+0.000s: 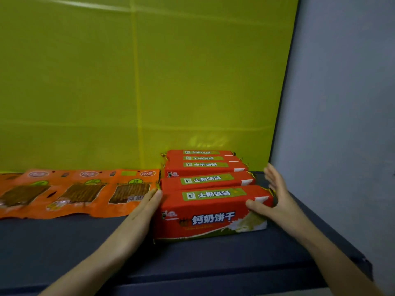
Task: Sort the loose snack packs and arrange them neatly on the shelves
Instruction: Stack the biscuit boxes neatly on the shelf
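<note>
Released and flat, the left grip (147,207) and the right grip (275,195) rest against both ends of the front biscuit pack (211,212) on the dark shelf (64,242), probably to square it with the red row (205,166) behind.

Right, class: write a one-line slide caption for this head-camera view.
Left hand and right hand touch the front red biscuit pack on the shelf.
</note>
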